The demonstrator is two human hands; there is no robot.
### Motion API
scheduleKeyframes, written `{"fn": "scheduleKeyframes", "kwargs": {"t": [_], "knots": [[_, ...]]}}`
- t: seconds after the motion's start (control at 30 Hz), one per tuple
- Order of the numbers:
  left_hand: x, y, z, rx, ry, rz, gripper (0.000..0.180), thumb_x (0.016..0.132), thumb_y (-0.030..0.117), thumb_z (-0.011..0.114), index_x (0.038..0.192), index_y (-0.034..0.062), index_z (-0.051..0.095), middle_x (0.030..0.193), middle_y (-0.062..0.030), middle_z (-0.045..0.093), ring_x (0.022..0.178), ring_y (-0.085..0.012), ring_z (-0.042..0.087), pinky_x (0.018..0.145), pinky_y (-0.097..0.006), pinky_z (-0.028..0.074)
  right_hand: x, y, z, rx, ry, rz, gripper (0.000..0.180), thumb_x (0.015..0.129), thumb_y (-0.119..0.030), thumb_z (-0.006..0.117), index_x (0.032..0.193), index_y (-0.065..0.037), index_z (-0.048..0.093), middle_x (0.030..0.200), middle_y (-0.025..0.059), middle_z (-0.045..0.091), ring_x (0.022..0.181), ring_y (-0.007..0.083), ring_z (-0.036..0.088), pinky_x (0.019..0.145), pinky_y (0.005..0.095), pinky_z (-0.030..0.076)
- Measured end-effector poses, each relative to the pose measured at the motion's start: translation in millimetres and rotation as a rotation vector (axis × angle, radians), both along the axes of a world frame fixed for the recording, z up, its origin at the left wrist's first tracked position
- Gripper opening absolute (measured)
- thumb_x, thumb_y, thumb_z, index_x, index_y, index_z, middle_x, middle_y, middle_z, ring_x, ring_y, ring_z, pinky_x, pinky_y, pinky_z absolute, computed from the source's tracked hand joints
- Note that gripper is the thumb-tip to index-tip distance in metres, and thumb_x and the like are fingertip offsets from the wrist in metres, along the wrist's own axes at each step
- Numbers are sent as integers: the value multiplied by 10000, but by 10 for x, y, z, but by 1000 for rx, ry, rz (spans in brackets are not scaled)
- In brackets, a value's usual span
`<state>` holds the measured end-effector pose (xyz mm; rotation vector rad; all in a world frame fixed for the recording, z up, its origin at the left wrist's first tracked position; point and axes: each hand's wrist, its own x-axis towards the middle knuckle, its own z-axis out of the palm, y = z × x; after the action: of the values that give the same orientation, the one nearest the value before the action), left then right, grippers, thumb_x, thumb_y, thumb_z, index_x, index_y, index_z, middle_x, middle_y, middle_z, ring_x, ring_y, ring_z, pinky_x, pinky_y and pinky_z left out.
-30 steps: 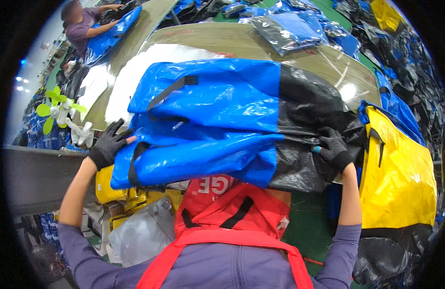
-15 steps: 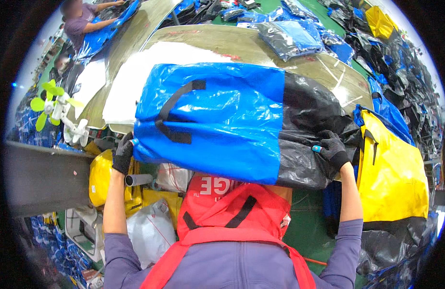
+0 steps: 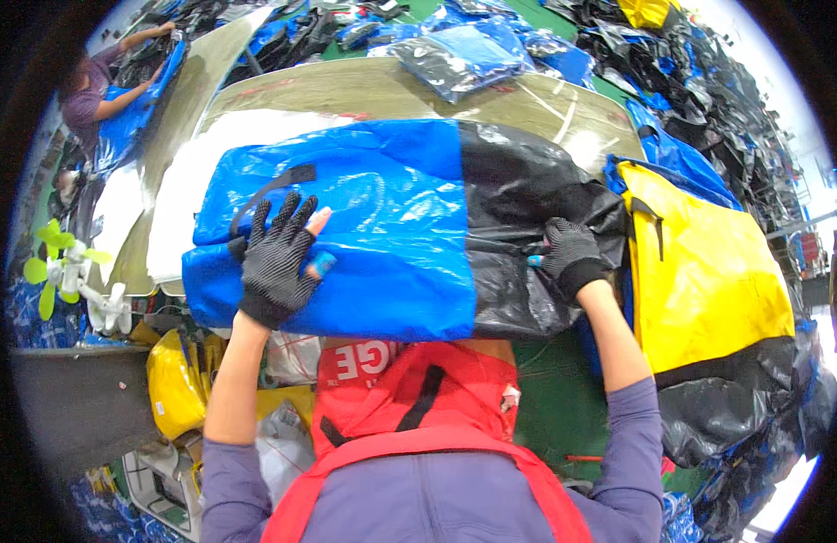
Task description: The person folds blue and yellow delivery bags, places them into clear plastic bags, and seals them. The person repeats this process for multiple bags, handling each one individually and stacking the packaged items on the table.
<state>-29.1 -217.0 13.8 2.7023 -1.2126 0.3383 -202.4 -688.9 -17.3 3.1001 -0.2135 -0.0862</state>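
The bag [image 3: 382, 244] lies on the desk [image 3: 346, 83]; we flatten it best with left hand [image 3: 281, 258] spread, right hand [image 3: 570, 253] steadying the black end [image 3: 527, 181], though we cannot tell whether its grip clamps.

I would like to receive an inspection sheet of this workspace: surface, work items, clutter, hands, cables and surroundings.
Surface: table, with a white sheet partly under the bag.
Work items: blue-black bag, lying flat, slightly wrinkled.
Clutter: wrapped pack at the table's far edge; yellow bag at right.
Hands: left hand spread on the blue part; right hand on the black part, grip unclear.
Cables: thin red line on the floor, possibly one.
Surroundings: fan at left; co-worker at upper left.
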Motion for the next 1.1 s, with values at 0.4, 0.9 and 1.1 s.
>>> {"fn": "scheduleKeyframes", "kwargs": {"t": [0.4, 0.9, 1.1], "knots": [[342, -726, 132, 830, 360, 17, 485, 897, 375, 515, 1334, 164, 517, 1322, -227, 505, 1184, -369, 516, 984, -478, 413, -818, 765, 354, 194, -595, 290, 795, 621, -439, 774, 1317, -150, 519, 1231, 197, 553, 1209, 415, 472, 1053, 606, 274], [-326, -2876, -306, 55, 156, -1073, 610, 895, 439, 563, 1382, 91, 441, 1359, -199, 470, 1230, -350, 436, 1041, -451, 316, 816, 56, 663, 45, 348, -118, 551, 793, -567, 601, 1182, -179, 644, 1200, 130, 626, 1153, 358, 565, 1001, 551, 389], [322, -1583, -21, 257, 169, -974, 588, 893, 433, 583, 1340, 66, 476, 1309, -176, 508, 1165, -307, 470, 986, -429, 355, 877, -312, -319, 93, 93, -133, 679, 828, -634, 508, 1158, -57, 650, 1292, 251, 532, 1227, 393, 499, 1058, 530, 336]]}}
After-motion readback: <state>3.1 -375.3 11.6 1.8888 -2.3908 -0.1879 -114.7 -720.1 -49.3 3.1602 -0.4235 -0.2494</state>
